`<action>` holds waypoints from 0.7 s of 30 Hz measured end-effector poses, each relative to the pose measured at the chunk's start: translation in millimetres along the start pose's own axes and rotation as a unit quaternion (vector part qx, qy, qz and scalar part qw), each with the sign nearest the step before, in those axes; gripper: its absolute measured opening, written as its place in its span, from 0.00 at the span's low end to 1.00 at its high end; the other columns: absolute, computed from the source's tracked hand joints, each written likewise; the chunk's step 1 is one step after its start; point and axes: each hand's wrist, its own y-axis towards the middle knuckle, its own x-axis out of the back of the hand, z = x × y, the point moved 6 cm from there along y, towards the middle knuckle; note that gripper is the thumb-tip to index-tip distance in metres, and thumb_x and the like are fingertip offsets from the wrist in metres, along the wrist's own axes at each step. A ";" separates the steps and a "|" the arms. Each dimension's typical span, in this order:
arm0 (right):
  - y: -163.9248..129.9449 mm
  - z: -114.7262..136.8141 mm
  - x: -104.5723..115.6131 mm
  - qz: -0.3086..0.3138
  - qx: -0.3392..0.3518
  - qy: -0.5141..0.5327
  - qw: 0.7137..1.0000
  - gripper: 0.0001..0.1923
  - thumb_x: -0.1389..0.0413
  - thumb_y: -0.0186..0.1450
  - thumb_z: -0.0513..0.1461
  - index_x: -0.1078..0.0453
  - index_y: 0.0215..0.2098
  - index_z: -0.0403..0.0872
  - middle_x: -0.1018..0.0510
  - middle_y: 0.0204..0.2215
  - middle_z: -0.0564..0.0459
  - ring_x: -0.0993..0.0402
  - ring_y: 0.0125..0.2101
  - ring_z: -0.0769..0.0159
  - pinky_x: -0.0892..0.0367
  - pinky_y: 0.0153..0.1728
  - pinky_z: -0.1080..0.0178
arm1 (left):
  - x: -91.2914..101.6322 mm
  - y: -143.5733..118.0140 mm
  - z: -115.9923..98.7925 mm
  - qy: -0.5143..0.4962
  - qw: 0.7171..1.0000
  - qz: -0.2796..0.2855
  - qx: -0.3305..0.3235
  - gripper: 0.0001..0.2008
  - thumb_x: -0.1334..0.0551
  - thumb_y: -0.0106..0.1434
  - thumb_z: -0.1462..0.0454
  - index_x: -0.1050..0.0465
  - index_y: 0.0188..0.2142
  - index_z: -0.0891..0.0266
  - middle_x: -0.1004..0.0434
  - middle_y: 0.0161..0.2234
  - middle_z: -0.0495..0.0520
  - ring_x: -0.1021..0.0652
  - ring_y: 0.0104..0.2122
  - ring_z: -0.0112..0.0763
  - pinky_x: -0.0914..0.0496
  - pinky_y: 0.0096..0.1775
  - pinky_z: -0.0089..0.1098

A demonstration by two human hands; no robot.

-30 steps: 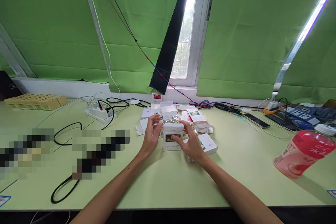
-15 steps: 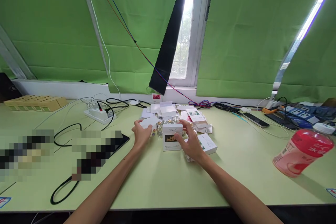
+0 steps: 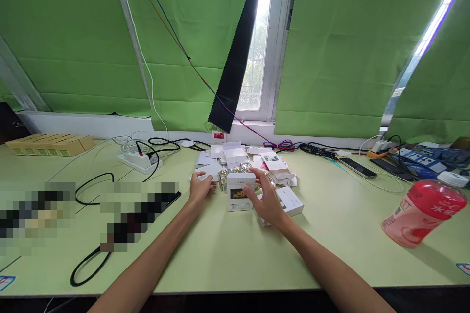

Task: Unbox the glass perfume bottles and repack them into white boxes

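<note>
A small white carton [image 3: 240, 200] with a dark picture panel stands upright on the table, and my right hand [image 3: 270, 203] grips it by its right side with thumb and fingers. To its left, my left hand [image 3: 200, 190] rests low over the tabletop with its fingers drawn together. What those fingertips pinch, if anything, is too small and partly hidden to name. White paper pieces [image 3: 209, 170] lie just behind that hand. Shiny, silvery round items [image 3: 235, 168] sit behind the upright carton. Beside my right wrist lies another white carton [image 3: 290, 200], flat.
A heap of opened white cartons [image 3: 275, 164] spreads toward the wall. At right stand a pink drink bottle [image 3: 422, 212] and, farther back, a phone [image 3: 358, 168]. A white power strip [image 3: 139, 160] with cables and a row of yellow-brown boxes [image 3: 49, 144] are at left.
My left hand has shifted slightly right, and its fingers have drawn together over the small coloured pieces beside the silvery items. My right hand and the upright carton stay in place.
</note>
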 end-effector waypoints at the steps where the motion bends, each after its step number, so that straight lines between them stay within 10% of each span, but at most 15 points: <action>1: 0.1 0.5 0.1 0.000 0.001 -0.001 1.000 0.22 0.45 0.69 0.46 0.38 0.59 0.51 0.24 0.51 0.46 0.27 0.49 0.55 0.29 0.49 0.53 | -0.1 -0.8 -0.7 -0.007 1.000 0.001 0.000 0.18 0.36 0.53 0.69 0.36 0.43 0.60 0.27 0.32 0.51 0.19 0.26 0.33 0.27 0.24 0.30; 21: -0.4 -0.2 -1.1 0.003 0.001 -0.012 1.000 0.20 0.46 0.70 0.45 0.38 0.58 0.51 0.24 0.50 0.47 0.27 0.48 0.56 0.30 0.48 0.54 | 10.2 -10.3 -14.8 -0.061 0.995 -0.061 -0.048 0.21 0.40 0.51 0.70 0.26 0.46 0.64 0.22 0.31 0.52 0.20 0.23 0.31 0.24 0.34 0.34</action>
